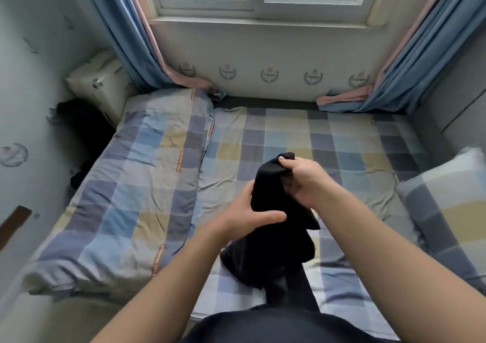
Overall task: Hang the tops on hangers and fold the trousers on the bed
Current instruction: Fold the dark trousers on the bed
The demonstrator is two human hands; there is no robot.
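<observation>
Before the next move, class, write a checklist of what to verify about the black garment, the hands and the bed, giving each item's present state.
1. Left hand grips black garment: ok.
2. Right hand pinches its upper end: ok.
3. Top or trousers: cannot tell, bunched up.
4. Garment spread flat: not ok; it hangs bunched.
5. Bare bed ahead for laying it: ok.

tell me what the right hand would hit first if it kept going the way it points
The right hand grips the black garment, so that comes first; beyond it, probably the folded checked quilt, though depth is unclear.
</observation>
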